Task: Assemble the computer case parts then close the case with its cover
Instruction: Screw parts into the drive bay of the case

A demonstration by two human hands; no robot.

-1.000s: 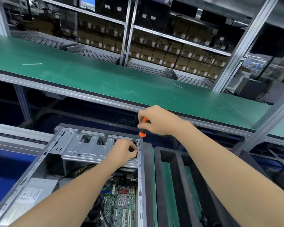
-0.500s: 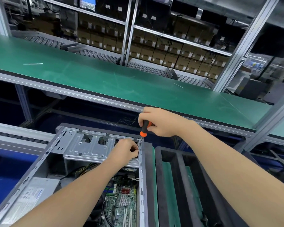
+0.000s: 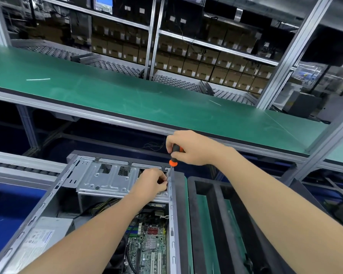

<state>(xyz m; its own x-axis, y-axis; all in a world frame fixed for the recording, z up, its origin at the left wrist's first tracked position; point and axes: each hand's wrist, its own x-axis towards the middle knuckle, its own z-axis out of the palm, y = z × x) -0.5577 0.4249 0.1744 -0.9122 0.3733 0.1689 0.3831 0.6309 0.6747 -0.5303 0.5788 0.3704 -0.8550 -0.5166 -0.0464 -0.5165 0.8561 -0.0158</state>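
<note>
Fingers (image 3: pixel 169 143) of the right hand (image 3: pixel 193 149) are curled tight around the black and orange handle of a screwdriver (image 3: pixel 174 156). The screwdriver stands almost straight up. Its thin metal shaft points down at the far right corner of the computer case (image 3: pixel 48 196).

The left hand (image 3: pixel 151 182) sits just beside the tip of that shaft. Its fingers are bent and pressed together at the right wall of the case, on top of the silver metal cage (image 3: pixel 107 178). Whether they pinch anything there is too small to see.

The computer case lies open on its side, low in the view, right in front of the person. Inside it is a green circuit board (image 3: pixel 150 246), and the left arm hides part of it. A grey power box (image 3: pixel 42 237) with a white label sits in the near left corner.

A black foam tray (image 3: pixel 214 212) with green strips stands just beside the right side of the case. Above the hands runs a long green belt (image 3: pixel 127 99). Behind the belt are metal shelves (image 3: pixel 206 44) full of brown boxes (image 3: pixel 188 65).
</note>
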